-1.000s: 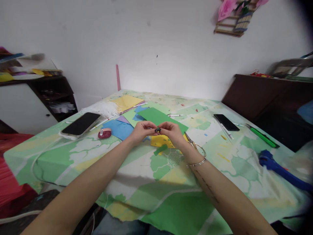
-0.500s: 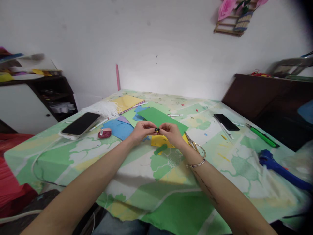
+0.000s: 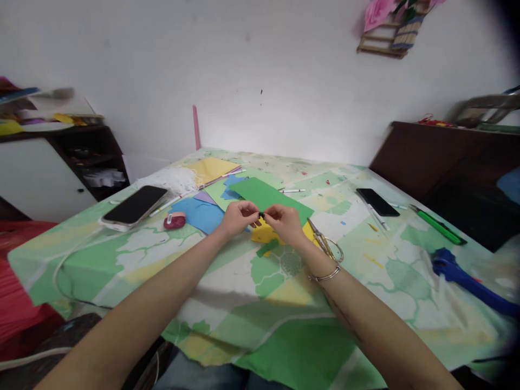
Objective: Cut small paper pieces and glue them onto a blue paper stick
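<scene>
Between the fingertips of both hands is a small black piece (image 3: 261, 215), too small to tell its kind. My left hand (image 3: 239, 218) pinches it from the left, and my right hand (image 3: 285, 221) pinches it from the right. Behind and under the hands lies a sheet of green paper (image 3: 268, 190). A piece of yellow paper (image 3: 264, 233) shows just below the fingers, with a dark green scrap (image 3: 268, 247) at its lower edge. Gold-handled scissors (image 3: 325, 242) lie beside my right wrist.
Blue paper (image 3: 199, 214), a dark red and pink object (image 3: 174, 220) and a phone (image 3: 135, 206) lie left. White stringy material (image 3: 173, 181) sits behind. On the right are another phone (image 3: 377, 202), a green box cutter (image 3: 439, 225) and a blue tool (image 3: 467, 281).
The fingers have shifted slightly around the small black piece, and the left fingers now hang a little more apart below it. The view has moved very slightly.
</scene>
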`<action>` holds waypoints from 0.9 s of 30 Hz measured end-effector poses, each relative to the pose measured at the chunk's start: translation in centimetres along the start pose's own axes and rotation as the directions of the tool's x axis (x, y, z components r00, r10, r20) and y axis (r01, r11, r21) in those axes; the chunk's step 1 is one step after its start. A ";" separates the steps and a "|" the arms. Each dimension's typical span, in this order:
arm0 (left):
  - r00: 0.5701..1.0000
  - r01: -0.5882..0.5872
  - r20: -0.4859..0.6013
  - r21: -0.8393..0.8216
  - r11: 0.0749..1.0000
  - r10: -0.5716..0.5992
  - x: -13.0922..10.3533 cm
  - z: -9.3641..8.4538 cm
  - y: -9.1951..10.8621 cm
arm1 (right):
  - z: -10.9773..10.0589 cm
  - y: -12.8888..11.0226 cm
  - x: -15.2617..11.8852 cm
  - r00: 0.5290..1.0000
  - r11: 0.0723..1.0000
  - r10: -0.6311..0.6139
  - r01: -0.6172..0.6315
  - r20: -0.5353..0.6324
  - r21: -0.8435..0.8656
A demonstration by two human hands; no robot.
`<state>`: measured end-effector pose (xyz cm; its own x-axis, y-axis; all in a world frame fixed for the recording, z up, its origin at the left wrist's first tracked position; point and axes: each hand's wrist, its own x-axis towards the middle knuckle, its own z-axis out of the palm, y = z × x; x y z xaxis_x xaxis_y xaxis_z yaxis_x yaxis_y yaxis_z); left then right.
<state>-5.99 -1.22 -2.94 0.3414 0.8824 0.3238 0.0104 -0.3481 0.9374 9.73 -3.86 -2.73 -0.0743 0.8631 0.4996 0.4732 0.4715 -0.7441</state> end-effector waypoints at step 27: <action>0.994 -0.038 -0.101 0.118 0.992 0.050 -0.4 1.0 -0.4 | 0.6 0.1 -0.5 0.999 0.997 -0.051 0.051 0.001 -0.065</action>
<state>-5.23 -1.74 -3.52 0.2450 0.8912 0.3817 0.1081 -0.4163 0.9028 9.31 -4.19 -3.28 -0.0997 0.8380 0.5364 0.5249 0.5023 -0.6871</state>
